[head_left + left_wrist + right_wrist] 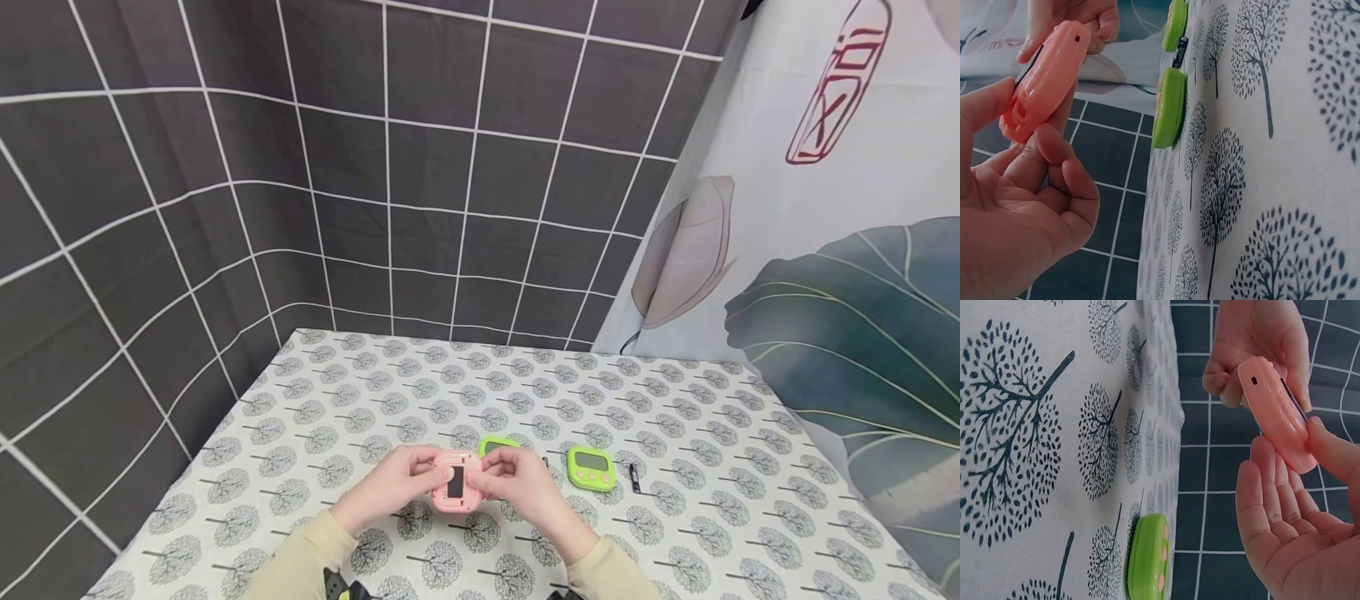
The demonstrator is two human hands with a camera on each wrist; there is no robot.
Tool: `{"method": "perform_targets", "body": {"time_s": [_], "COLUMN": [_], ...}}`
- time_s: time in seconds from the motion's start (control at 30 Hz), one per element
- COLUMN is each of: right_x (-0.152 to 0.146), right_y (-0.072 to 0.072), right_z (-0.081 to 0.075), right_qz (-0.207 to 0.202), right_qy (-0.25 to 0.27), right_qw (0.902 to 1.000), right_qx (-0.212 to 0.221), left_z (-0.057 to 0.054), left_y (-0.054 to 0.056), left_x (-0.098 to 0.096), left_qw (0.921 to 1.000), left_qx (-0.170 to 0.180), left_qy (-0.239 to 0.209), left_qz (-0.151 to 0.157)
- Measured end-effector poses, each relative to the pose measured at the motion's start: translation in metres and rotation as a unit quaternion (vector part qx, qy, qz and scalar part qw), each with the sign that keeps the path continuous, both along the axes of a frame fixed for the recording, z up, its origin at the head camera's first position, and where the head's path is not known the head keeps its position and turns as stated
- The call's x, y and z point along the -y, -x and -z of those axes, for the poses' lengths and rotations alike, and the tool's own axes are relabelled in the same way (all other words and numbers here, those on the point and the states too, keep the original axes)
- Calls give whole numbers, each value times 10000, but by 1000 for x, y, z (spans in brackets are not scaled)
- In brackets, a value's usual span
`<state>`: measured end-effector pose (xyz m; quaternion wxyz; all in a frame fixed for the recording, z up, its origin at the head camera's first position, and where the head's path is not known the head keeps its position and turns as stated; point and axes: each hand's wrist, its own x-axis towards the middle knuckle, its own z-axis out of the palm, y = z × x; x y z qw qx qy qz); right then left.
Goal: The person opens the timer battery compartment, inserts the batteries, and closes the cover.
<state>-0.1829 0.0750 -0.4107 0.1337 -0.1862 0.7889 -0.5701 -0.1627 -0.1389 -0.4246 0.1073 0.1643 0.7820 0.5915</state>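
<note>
A pink digital timer [453,502] is held above the table by both hands, its back with a dark rectangle [456,485] turned up. My left hand [390,485] grips its left side, thumb on the back and fingers below, as the left wrist view shows. On the opposite side, my right hand [529,487] holds the timer between thumb and fingers. The right wrist view shows the pink casing [1275,412] edge-on, with a small dark slot in its side. The right hand partly hides a green timer [495,442] lying behind it.
Right of the hands lies another green timer [591,468] with a grey screen and pink buttons. Beside it is a small dark battery [634,477]. The tree-print cloth [420,417] covers the table, with a dark grid curtain [435,158] behind and a leaf-print curtain [847,333] at right.
</note>
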Motion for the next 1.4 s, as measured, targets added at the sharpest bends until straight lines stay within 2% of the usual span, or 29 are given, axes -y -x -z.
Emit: {"method": "perform_targets", "body": {"time_s": [0.13, 0.27, 0.37, 0.6, 0.73, 0.87, 1.03, 1.3, 1.33, 1.4], "right_x": [0, 0, 0, 3, 6, 9, 13, 16, 16, 17], "right_y": [0, -1, -2, -7, -12, -17, -20, -23, -24, -24], "right_z": [-1, -2, -2, -3, -5, -5, -2, -2, -3, -3], "right_qz": [68, 145, 232, 486, 624, 742, 852, 845, 826, 770], "right_qy": [-167, -241, -286, -253, -378, -620, -710, -778, -850, -1016], "right_qw": [9995, 9989, 9980, 9943, 9890, 9731, 9477, 9223, 9175, 9016], "right_qx": [-252, -377, -511, -912, -1290, -2089, -2993, -3690, -3796, -4133], "left_z": [-2, -4, -6, -7, -8, -11, -14, -15, -16, -18], "left_y": [-2, -5, -6, -6, -6, -7, -9, -11, -11, -12], "left_x": [-2, -4, -4, -4, -6, -8, -10, -10, -11, -12], "left_qw": [9983, 9875, 9808, 9763, 9707, 9667, 9676, 9665, 9665, 9662], "left_qx": [-338, -855, -1040, -977, -970, -1025, -1081, -1084, -1082, -1103], "left_qy": [391, 1121, 1358, 1478, 1563, 1564, 1557, 1633, 1647, 1686], "left_qz": [-277, -712, -942, -1241, -1548, -1749, -1669, -1658, -1645, -1610]}}
